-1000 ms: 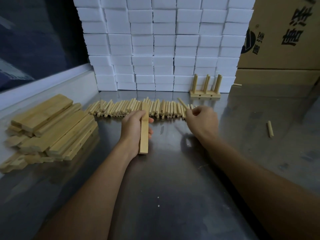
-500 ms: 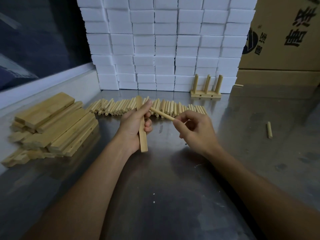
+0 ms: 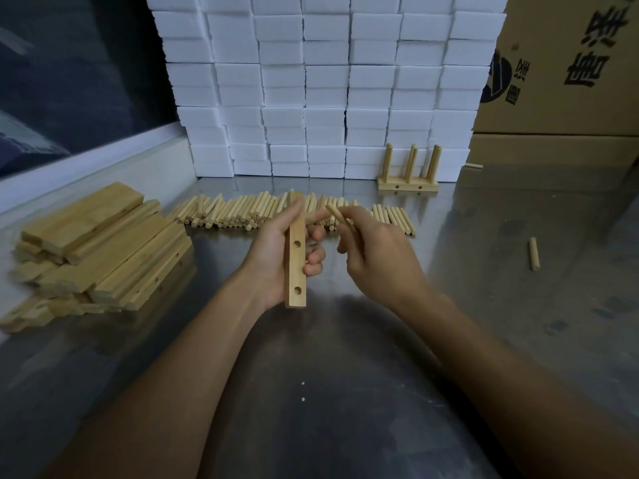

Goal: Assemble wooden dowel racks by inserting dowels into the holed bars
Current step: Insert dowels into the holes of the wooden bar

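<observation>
Fingers of the left hand (image 3: 276, 257) grasp the light, rigid holed wooden bar (image 3: 296, 250) mid-frame; the right hand (image 3: 375, 252) pinches a slim, stiff wooden dowel (image 3: 337, 214) at its near end.

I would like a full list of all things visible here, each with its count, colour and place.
holed bar: one, light wood, upright in the left hand, two holes showing
dowel: one, light wood, pinched in the right hand, beside the bar's top
loose dowels: many, light wood, in a row across the table behind the hands
stray dowel: one, light wood, alone on the table at right
finished rack: one, light wood, dowels upright, against the white blocks
bar pile: many, light wood, stacked at left
white blocks: many, white, stacked at the back
cardboard boxes: brown, back right
table: one, grey metal
left hand: one, grips the bar
right hand: one, holds the dowel
</observation>
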